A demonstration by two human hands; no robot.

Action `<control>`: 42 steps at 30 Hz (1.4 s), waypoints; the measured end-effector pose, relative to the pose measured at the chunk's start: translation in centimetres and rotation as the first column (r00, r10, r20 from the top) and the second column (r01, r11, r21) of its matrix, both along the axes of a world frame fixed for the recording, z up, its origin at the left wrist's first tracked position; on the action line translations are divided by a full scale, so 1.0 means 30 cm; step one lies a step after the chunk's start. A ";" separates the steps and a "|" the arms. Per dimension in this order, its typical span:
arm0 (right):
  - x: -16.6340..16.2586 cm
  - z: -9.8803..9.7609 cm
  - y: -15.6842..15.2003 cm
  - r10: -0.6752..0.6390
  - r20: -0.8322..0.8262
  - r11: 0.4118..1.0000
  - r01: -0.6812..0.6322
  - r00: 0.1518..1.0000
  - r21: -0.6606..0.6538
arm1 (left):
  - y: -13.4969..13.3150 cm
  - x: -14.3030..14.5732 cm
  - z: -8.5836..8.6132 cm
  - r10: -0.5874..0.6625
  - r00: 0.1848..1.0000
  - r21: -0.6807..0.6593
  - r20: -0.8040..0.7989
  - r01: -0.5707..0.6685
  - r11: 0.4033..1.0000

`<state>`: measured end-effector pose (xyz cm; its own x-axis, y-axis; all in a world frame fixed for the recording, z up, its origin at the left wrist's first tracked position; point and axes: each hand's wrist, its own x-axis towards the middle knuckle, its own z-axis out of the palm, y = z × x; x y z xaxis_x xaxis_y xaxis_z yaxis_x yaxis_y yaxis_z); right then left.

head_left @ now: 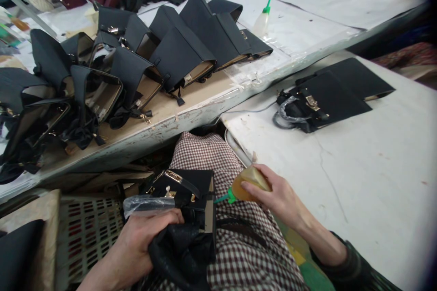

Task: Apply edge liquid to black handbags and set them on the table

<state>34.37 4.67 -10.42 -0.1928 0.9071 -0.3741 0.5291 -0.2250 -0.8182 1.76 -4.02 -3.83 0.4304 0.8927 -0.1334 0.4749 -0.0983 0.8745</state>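
- Noted: black handbag (203,179), gold-coloured hardware (174,175), handle (146,206) wrapped in clear plastic; beige interior (209,216) exposed at right side.
- Noted: translucent squeeze bottle (251,184), amber contents, green nozzle (231,196); tipped nearly horizontal, pointed at handbag's right edge; tip contact indeterminable.

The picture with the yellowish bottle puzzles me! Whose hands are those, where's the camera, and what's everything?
No robot here: these are a person's own bare hands. A camera on that person's head took this picture, looking forward and down. The left hand holds a black handbag over checked cloth. The right hand holds the yellowish bottle, its green nozzle pointing at the handbag's edge. On the long table sit many black bags and another bottle. More bagwork lies on the white table at right.
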 end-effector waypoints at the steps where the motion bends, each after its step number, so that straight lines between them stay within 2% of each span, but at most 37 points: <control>1: 0.005 0.001 0.000 -0.001 -0.038 0.998 -0.002 0.999 -0.066 | -0.001 0.000 -0.001 -0.004 1.000 0.000 -0.003 0.004 1.000; 4: 0.025 0.007 -0.003 -0.043 -0.174 0.972 0.001 0.984 -0.236 | -0.001 0.000 -0.001 -0.014 1.000 0.007 -0.005 0.014 1.000; 7: 0.045 0.016 -0.004 -0.096 -0.262 0.951 0.010 0.960 -0.308 | 0.003 0.002 0.004 -0.022 1.000 0.014 0.005 0.021 1.000; 12: 0.048 0.014 -0.001 -0.172 -0.277 0.954 0.090 0.945 -0.284 | 0.016 0.007 0.016 -0.009 1.000 -0.002 0.002 0.009 1.000; 17: 0.030 -0.040 -0.006 -0.135 -0.173 0.968 0.092 0.976 -0.234 | 0.024 0.011 0.018 -0.019 1.000 0.024 -0.005 0.019 1.000; 21: 0.029 -0.082 -0.008 -0.125 -0.161 0.972 0.089 0.979 -0.217 | 0.027 0.013 0.022 -0.043 0.999 0.034 -0.031 0.044 0.998; 24: 0.038 -0.088 -0.007 -0.123 -0.179 0.968 0.079 0.976 -0.239 | 0.028 0.016 0.024 -0.040 0.999 0.044 -0.025 0.042 0.998; 31: 0.052 -0.024 -0.020 -0.125 -0.316 0.942 0.013 0.940 -0.334 | 0.033 0.015 0.020 -0.059 0.997 0.056 -0.045 0.062 0.996; 42: 0.047 0.062 -0.120 -0.192 -0.549 0.897 -0.082 0.813 -0.435 | 0.024 -0.003 0.014 -0.054 0.996 0.042 -0.075 0.057 0.997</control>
<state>35.77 1.05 -8.55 -0.4463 0.7015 -0.5556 -0.0226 -0.6295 -0.7767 1.68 -3.31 -3.40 0.4700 0.8733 -0.1281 0.5310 -0.1638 0.8314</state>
